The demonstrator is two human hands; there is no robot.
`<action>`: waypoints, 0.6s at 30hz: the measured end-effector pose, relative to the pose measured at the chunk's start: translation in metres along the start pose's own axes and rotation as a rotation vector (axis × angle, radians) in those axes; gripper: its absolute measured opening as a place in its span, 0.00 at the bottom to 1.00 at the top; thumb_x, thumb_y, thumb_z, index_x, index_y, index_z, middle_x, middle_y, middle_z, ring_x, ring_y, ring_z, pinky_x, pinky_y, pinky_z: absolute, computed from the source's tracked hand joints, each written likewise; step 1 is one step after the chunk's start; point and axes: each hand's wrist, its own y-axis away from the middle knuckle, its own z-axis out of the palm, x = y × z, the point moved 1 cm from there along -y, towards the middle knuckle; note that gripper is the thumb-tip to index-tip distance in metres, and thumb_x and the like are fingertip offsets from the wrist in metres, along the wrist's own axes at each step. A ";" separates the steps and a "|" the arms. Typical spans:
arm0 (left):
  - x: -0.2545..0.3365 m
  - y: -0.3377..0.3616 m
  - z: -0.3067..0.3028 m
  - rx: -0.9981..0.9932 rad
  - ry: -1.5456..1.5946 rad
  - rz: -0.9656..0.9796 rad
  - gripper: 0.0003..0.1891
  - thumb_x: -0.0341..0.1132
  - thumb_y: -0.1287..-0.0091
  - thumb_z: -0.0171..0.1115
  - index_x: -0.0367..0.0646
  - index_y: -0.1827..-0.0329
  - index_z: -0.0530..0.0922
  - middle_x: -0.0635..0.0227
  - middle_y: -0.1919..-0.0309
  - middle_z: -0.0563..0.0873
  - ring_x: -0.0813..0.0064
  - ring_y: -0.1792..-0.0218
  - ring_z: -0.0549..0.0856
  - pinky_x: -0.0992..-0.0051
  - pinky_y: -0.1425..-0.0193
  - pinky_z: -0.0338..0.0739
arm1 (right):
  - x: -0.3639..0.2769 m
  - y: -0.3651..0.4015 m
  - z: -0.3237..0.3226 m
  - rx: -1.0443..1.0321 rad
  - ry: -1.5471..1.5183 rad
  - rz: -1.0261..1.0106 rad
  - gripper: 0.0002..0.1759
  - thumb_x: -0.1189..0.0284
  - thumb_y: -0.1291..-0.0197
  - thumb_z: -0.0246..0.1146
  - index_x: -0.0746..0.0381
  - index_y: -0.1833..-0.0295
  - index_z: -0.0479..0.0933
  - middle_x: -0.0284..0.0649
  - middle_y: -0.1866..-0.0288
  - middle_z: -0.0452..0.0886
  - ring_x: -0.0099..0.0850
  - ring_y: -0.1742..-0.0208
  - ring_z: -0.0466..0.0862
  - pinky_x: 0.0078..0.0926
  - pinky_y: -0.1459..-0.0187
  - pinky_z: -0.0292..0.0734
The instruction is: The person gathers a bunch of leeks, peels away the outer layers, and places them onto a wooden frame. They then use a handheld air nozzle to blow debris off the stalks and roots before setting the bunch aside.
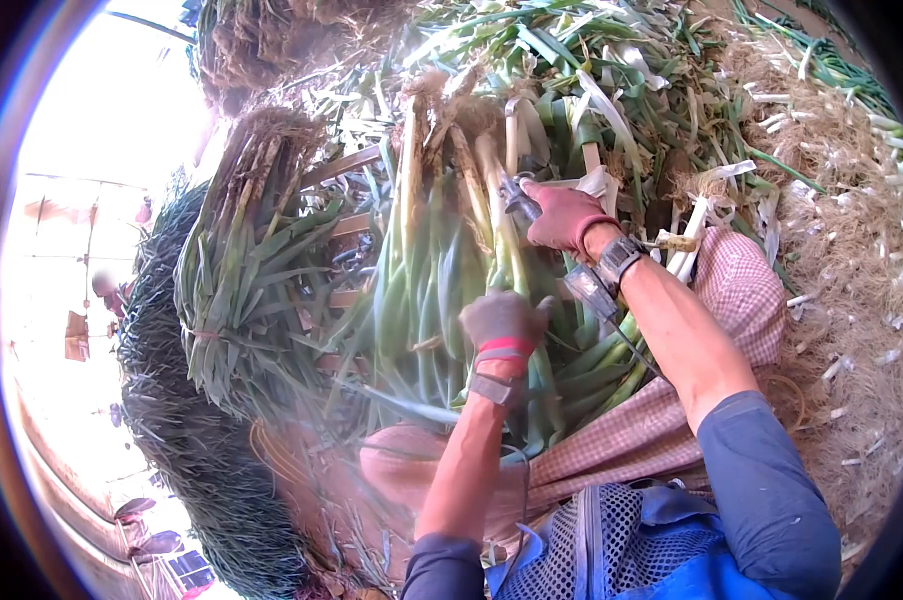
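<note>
My left hand (505,325), in a grey glove with a red cuff, is closed around the green part of a long green onion (502,225). The onion's pale, rooty end points away from me. My right hand (570,215), in a red glove, grips a dark air gun (519,197), its nozzle right beside the onion's stalk. A grey fitting (592,292) with a thin hose hangs below my right wrist. More green onions (412,250) lie side by side to the left of my left hand, roots upward in view.
A tied bundle of onions (257,260) rests at the left on wooden slats (350,225). Behind it stands a long dark-green stack (187,420). Stripped leaves (582,60) heap at the back. Roots and trimmed white ends (842,300) cover the right. Checkered cloth (612,440) covers my legs.
</note>
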 end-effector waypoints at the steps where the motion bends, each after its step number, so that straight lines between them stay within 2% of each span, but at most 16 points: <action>1: 0.002 -0.003 0.002 -0.063 0.018 -0.014 0.26 0.62 0.32 0.64 0.48 0.56 0.94 0.57 0.58 0.92 0.55 0.54 0.93 0.55 0.51 0.83 | 0.004 -0.002 0.000 -0.015 0.006 -0.007 0.51 0.66 0.49 0.67 0.52 0.14 0.65 0.49 0.60 0.90 0.41 0.66 0.90 0.39 0.61 0.85; 2: 0.003 -0.007 0.006 -0.123 0.038 -0.029 0.28 0.64 0.33 0.65 0.48 0.55 0.94 0.57 0.58 0.93 0.56 0.54 0.94 0.57 0.52 0.85 | 0.005 0.004 -0.003 -0.012 0.007 -0.008 0.51 0.66 0.49 0.67 0.52 0.14 0.65 0.49 0.60 0.90 0.41 0.66 0.90 0.39 0.61 0.85; 3: 0.003 -0.013 0.012 -0.101 0.061 -0.055 0.28 0.63 0.37 0.69 0.47 0.55 0.94 0.56 0.58 0.94 0.57 0.54 0.95 0.59 0.53 0.87 | 0.005 0.015 -0.007 -0.076 -0.034 0.015 0.52 0.65 0.49 0.68 0.52 0.14 0.65 0.49 0.62 0.89 0.41 0.69 0.89 0.39 0.62 0.84; 4: 0.002 -0.017 0.017 -0.096 0.063 -0.054 0.28 0.63 0.37 0.69 0.47 0.55 0.94 0.56 0.58 0.94 0.57 0.54 0.95 0.59 0.53 0.87 | 0.005 0.028 -0.011 -0.139 -0.075 0.038 0.52 0.64 0.49 0.70 0.52 0.14 0.64 0.48 0.65 0.89 0.40 0.71 0.88 0.38 0.63 0.84; 6: -0.001 -0.018 0.004 -0.247 0.173 -0.155 0.21 0.53 0.36 0.67 0.47 0.53 0.93 0.59 0.54 0.95 0.56 0.54 0.94 0.57 0.51 0.86 | 0.011 0.053 -0.016 -0.169 -0.089 0.058 0.54 0.64 0.51 0.72 0.52 0.13 0.64 0.46 0.68 0.87 0.38 0.73 0.87 0.38 0.62 0.84; 8: -0.013 -0.010 -0.005 -0.216 0.278 -0.163 0.22 0.53 0.39 0.68 0.43 0.56 0.93 0.56 0.58 0.95 0.54 0.55 0.94 0.58 0.49 0.87 | 0.023 0.077 -0.016 -0.148 -0.043 -0.036 0.54 0.65 0.50 0.72 0.53 0.13 0.63 0.50 0.62 0.89 0.39 0.68 0.88 0.38 0.58 0.85; 9: -0.019 -0.005 -0.007 -0.184 0.394 -0.150 0.23 0.55 0.41 0.71 0.43 0.58 0.94 0.56 0.63 0.94 0.55 0.59 0.94 0.59 0.51 0.87 | 0.033 0.089 -0.012 -0.146 -0.045 -0.038 0.54 0.65 0.50 0.72 0.53 0.13 0.63 0.50 0.62 0.89 0.39 0.68 0.88 0.38 0.58 0.85; 11: -0.031 0.003 -0.006 -0.133 0.612 -0.142 0.25 0.57 0.46 0.77 0.42 0.60 0.94 0.58 0.72 0.93 0.60 0.68 0.93 0.63 0.55 0.87 | 0.053 0.113 -0.006 -0.212 -0.125 -0.136 0.54 0.63 0.49 0.73 0.54 0.13 0.64 0.54 0.54 0.89 0.38 0.60 0.90 0.35 0.50 0.84; 12: -0.031 0.009 -0.007 -0.128 0.612 -0.142 0.25 0.57 0.46 0.77 0.42 0.60 0.94 0.58 0.72 0.93 0.60 0.68 0.93 0.63 0.55 0.87 | 0.059 0.127 -0.007 -0.209 -0.124 -0.141 0.54 0.63 0.49 0.73 0.54 0.13 0.64 0.54 0.54 0.89 0.38 0.60 0.90 0.35 0.50 0.84; 14: -0.031 0.019 -0.011 -0.091 0.704 -0.121 0.24 0.55 0.46 0.79 0.42 0.61 0.94 0.61 0.73 0.93 0.65 0.69 0.93 0.65 0.57 0.87 | 0.068 0.156 -0.015 -0.209 -0.192 -0.188 0.54 0.62 0.50 0.73 0.56 0.14 0.64 0.47 0.60 0.89 0.35 0.61 0.89 0.35 0.53 0.83; 18: -0.018 0.030 -0.030 -0.020 0.684 -0.113 0.23 0.53 0.44 0.78 0.40 0.62 0.94 0.62 0.74 0.93 0.67 0.71 0.93 0.66 0.59 0.87 | 0.082 0.199 -0.033 -0.097 -0.344 -0.223 0.54 0.62 0.50 0.73 0.60 0.15 0.65 0.50 0.56 0.90 0.37 0.57 0.89 0.36 0.49 0.83</action>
